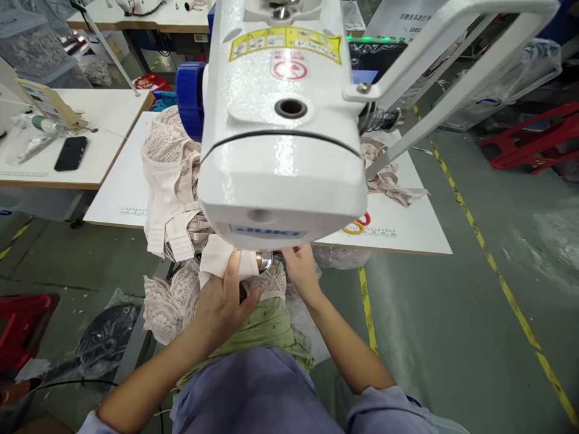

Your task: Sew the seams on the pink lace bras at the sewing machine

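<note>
A white sewing machine [283,175] fills the middle of the head view, its head hiding the needle area. Below its left side, my left hand [228,295] grips a beige bra [221,259], fingers over the band and thumb stretched out beneath. The fabric reaches up to a shiny metal part [265,260] under the machine head. On the other side of that part is my right hand [301,271], its fingers pressed together. Its fingertips go partly behind the machine head, so what they pinch is hidden. Lace bra cups [169,304] hang below the table edge at the left.
A pile of beige bras [167,181] lies left of the machine. Beige straps [391,181] and scissors with coloured handles [357,225] lie on the right of the white table [425,232]. A thin metal frame [434,102] rises at the upper right. A phone [71,153] rests on the neighbouring table.
</note>
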`<state>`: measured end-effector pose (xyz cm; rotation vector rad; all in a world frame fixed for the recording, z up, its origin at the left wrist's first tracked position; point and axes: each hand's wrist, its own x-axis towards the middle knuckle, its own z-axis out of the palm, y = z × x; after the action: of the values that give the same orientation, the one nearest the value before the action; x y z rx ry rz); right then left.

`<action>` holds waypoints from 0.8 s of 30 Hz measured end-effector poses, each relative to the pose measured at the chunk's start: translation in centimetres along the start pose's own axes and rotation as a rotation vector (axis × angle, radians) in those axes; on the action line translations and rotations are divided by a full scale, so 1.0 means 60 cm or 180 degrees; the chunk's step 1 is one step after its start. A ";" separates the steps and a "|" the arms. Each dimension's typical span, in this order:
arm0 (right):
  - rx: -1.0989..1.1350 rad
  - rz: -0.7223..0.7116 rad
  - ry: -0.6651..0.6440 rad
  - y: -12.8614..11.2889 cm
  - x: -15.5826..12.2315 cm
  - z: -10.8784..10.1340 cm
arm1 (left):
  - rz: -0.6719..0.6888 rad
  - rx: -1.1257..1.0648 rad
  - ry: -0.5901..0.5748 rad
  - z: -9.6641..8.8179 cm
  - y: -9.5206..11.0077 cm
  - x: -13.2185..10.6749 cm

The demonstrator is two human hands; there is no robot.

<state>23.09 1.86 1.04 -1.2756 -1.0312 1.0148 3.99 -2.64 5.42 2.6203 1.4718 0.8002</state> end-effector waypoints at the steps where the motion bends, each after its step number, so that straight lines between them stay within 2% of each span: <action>1: 0.0048 0.0048 -0.0009 0.003 -0.005 0.002 | -0.0003 -0.0007 -0.0013 0.001 -0.001 0.000; 6: 0.0331 0.0173 -0.0026 0.007 -0.033 0.008 | 0.0033 -0.0181 -0.0018 0.009 0.000 0.004; 10: 0.0059 0.0210 -0.0262 -0.015 -0.073 -0.005 | -0.0043 -0.0168 -0.0041 0.015 0.038 -0.026; 12: -0.0120 0.0323 -0.0527 -0.030 -0.098 -0.021 | 0.0100 -0.0321 -0.0264 0.004 0.066 -0.054; 13: -0.0146 0.0418 -0.0517 -0.036 -0.111 -0.029 | 0.0232 -0.0527 -0.0473 -0.006 0.079 -0.068; 15: -0.0139 0.0603 -0.0075 -0.044 -0.132 -0.046 | 0.0489 -0.1114 -0.0754 -0.033 0.097 -0.085; 16: -0.0196 0.0618 0.0135 -0.046 -0.140 -0.051 | 0.0600 -0.1344 -0.0737 -0.046 0.100 -0.089; 17: -0.0302 0.0573 0.0114 -0.047 -0.147 -0.055 | 0.0697 -0.1432 -0.0650 -0.057 0.098 -0.088; 18: -0.0435 0.0492 -0.0212 -0.047 -0.151 -0.055 | 0.0786 -0.1380 -0.0554 -0.064 0.093 -0.084; 19: -0.0568 0.0399 -0.0857 -0.047 -0.154 -0.052 | 0.0845 -0.1242 -0.0536 -0.066 0.084 -0.078; 21: -0.0895 0.0133 -0.2304 -0.042 -0.154 -0.041 | 0.0620 -0.1032 -0.0934 -0.055 0.057 -0.062; 22: -0.1169 -0.0080 -0.2688 -0.037 -0.151 -0.033 | 0.0225 -0.1108 -0.1231 -0.044 0.041 -0.055; 23: -0.1560 -0.0346 -0.2742 -0.031 -0.147 -0.025 | -0.0334 -0.1404 -0.1560 -0.030 0.024 -0.048; 24: -0.2025 -0.0671 -0.2542 -0.023 -0.142 -0.017 | -0.0973 -0.1866 -0.1855 -0.016 0.008 -0.043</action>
<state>22.09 -6.69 2.15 -1.2136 -2.1869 1.0909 2.85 -5.21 5.29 1.9008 1.1885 0.3177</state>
